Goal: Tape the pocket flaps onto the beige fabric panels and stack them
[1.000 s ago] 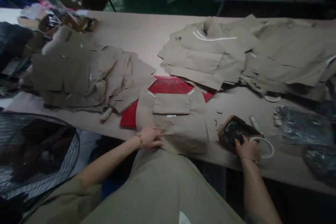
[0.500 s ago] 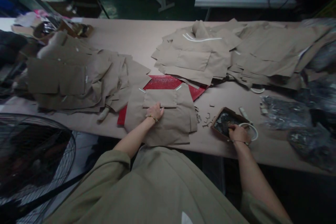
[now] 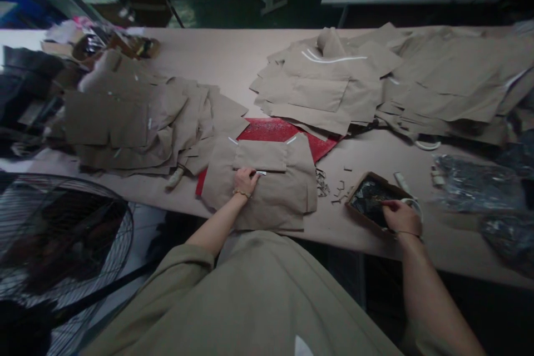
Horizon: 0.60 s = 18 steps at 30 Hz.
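Observation:
A beige cut fabric panel lies in front of me, with a sewn-on rectangular pocket piece and white marks at its upper corners. My left hand rests on it just below the pocket edge, finger and thumb closed at a small white strip. To the right, my right hand hangs over the near side of a small open cardboard box lined with dark plastic. Its fingers are pinched together; what they hold is too small to make out. Small metal clips lie between panel and box.
Piles of beige fabric pieces lie at the left and back right. A red sheet shows under the panel. Clear plastic bags and a white ring-shaped handle are at right. A fan stands front left.
My right hand has drawn back slightly from inside the box toward its near right rim. My left hand has shifted a little down, and more of the white strip shows.

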Available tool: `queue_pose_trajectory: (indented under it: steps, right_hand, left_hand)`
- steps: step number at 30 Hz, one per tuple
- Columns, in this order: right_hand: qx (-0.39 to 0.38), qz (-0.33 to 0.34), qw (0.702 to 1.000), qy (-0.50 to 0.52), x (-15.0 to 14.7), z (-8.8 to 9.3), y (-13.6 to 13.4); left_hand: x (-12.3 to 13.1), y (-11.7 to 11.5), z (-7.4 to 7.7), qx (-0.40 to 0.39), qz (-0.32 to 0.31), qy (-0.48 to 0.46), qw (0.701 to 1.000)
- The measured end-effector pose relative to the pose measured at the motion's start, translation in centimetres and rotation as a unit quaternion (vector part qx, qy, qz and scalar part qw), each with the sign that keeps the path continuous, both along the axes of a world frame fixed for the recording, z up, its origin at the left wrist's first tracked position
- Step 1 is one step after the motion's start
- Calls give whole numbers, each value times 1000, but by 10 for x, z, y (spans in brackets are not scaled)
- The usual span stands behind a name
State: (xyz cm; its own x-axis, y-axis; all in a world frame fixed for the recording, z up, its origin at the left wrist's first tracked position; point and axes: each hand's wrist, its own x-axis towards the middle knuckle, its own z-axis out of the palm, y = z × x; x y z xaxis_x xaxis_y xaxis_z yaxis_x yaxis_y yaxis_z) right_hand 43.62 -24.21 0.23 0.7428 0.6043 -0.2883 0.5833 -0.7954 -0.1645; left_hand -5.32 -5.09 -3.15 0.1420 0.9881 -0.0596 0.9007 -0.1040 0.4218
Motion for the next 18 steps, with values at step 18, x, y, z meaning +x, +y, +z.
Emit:
queue_pose_trajectory:
  steps: [18]
  right_hand:
    - [345,30,870,349,-206,41,84]
  left_hand:
    - [-5,4,24,-3,-113,-21,993]
